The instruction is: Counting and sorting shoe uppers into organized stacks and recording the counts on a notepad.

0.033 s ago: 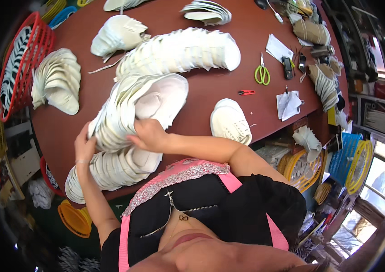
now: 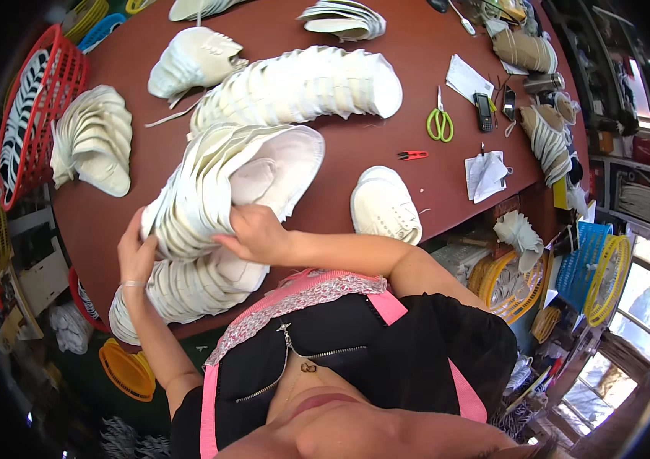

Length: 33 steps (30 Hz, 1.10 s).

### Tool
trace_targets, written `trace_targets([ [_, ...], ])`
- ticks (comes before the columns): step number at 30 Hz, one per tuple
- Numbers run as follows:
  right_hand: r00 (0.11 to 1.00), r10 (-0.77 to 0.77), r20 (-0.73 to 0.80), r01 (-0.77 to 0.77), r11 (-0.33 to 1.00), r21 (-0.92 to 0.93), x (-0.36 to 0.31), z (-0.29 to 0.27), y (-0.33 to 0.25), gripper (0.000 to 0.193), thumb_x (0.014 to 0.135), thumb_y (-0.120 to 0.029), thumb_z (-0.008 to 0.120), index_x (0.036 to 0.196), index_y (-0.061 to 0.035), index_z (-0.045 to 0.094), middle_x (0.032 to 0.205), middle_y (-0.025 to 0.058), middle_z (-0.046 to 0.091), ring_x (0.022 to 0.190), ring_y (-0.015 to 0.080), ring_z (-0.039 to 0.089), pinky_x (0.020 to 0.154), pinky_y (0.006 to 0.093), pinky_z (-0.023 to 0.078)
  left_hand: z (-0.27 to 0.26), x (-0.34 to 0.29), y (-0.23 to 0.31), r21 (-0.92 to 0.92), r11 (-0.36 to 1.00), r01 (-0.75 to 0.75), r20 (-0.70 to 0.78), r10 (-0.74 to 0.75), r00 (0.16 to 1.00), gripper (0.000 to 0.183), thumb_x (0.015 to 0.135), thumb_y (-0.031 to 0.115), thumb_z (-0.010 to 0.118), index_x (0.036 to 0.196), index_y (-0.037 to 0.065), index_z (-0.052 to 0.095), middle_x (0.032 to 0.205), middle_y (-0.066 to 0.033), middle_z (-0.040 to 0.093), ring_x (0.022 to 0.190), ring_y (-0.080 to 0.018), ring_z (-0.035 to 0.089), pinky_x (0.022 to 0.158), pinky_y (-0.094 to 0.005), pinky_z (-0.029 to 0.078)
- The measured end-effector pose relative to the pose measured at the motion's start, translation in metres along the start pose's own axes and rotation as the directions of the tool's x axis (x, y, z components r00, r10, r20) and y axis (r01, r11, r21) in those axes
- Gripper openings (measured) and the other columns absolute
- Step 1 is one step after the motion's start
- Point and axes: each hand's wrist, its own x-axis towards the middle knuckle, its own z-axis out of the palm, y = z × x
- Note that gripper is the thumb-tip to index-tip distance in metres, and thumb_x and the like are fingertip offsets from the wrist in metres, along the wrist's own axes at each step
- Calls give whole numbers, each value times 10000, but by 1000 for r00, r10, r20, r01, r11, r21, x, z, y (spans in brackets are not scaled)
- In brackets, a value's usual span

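Note:
Both hands grip a nested stack of white shoe uppers [image 2: 201,187], which fans out toward the far right. At its near left end, my left hand [image 2: 137,246] has its fingers around the edge. My right hand [image 2: 261,234] pinches the stack's near right side, thumb pointing left; part of its fingers is hidden by the fabric. Just under the held stack, along the table's near edge, lies another row of white uppers [image 2: 180,297]. Beyond it stretches a long row of nested uppers [image 2: 294,88]. To the right of my right hand sits a single white lace-hole shoe [image 2: 386,205].
The red-brown table [image 2: 340,164] also bears green-handled scissors [image 2: 440,122], small red snips [image 2: 413,155], papers [image 2: 485,177] and a dark phone [image 2: 483,112]. More upper bundles [image 2: 94,139] lie at left. A red basket [image 2: 40,115] stands at the left edge.
The held stack's far right end has spread slightly to the right, and its near left end has shifted a little left with my left hand. Both hands keep their hold.

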Motion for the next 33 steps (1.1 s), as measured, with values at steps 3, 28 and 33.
trace_targets([
  [3,965,-117,-235,135,989,63,-15,-75,-2,402,783,-149,792,1086,62,633,881,207,677,765,390,672,700,427,541,18,-25,102,175,956,-234,-82,251,964,552,761,65,558,1311,20,576,1097,-151,687,1002,-230,670,902,-325,499],
  [28,797,570,-200,-401,748,529,-3,-354,296,532,768,-169,840,1201,45,618,1113,130,698,1030,226,655,920,347,497,223,252,198,488,821,-295,10,334,943,645,821,572,667,1194,46,687,1345,-136,606,1390,-361,394,1113,-520,335],
  [33,778,603,-177,-422,709,565,12,-354,318,507,772,-76,816,1209,58,597,1113,127,688,1019,209,658,898,337,511,155,222,125,248,864,439,250,-494,833,1252,686,743,695,1602,156,76,1658,-151,111,1518,-346,138,1175,-572,178],
])
